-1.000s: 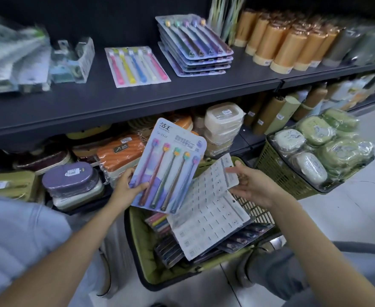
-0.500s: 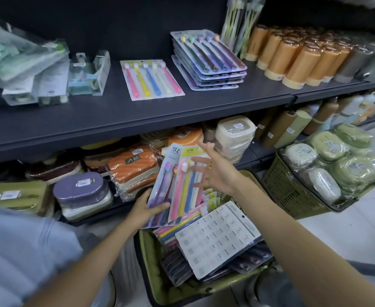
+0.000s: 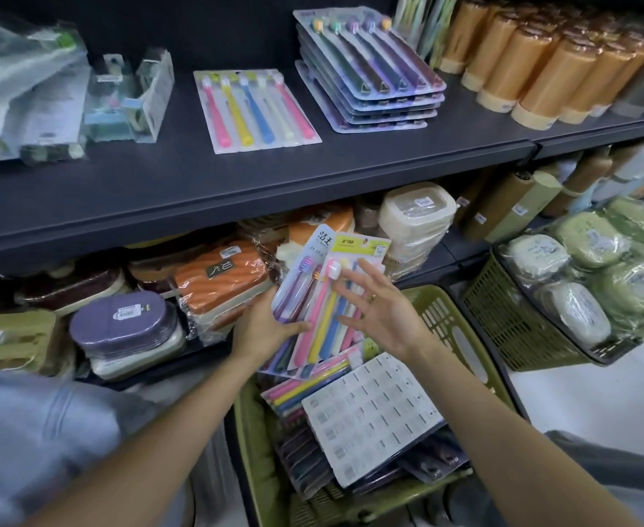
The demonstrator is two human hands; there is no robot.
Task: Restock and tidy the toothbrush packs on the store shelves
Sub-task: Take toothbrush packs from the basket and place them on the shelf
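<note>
— Since a second ago the left hand (image 3: 265,329) has gained a second card; it now grips two toothbrush packs (image 3: 320,302) fanned together, thumb across the front; the right hand (image 3: 379,304), which held a white-backed pack then, is spread flat against the bright front pack, fingers straight, gripping nothing.

— So where does the stock stand?

— Both held packs hover above the green basket (image 3: 445,310), under the upper shelf (image 3: 236,173); a matching colourful pack (image 3: 253,108) lies up there beside a purple stack (image 3: 369,74); I judge sorting by type comes before shelving; more packs wait in the basket.
</note>
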